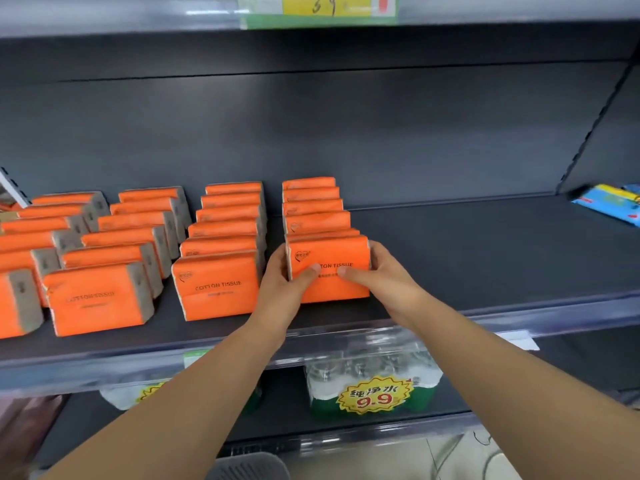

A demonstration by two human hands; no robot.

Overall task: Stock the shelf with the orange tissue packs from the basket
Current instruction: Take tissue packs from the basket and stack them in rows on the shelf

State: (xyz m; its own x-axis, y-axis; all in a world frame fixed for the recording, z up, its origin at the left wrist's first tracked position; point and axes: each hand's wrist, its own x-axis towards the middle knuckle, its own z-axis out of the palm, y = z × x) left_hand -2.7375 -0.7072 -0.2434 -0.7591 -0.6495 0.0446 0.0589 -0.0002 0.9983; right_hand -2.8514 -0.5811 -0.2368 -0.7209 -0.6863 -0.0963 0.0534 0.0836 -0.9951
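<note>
Dark grey back panel, pale floor

We cannot see the fingers of the left hand and the right hand. They go behind the front orange plastic-wrapped tissue pack, which both hands hold by its sides, and the two thumbs cover part of its printed words. The line under these words is too small to read. The outermost row of orange packs is cut off by the left edge. The blue flat packet is cut by the right edge, and the grey ribbed plastic basket by the bottom edge. The yellow price label at the top is blurred and cut. The wrapped pack of water bottles is half hidden behind the translucent shelf rail.
</note>
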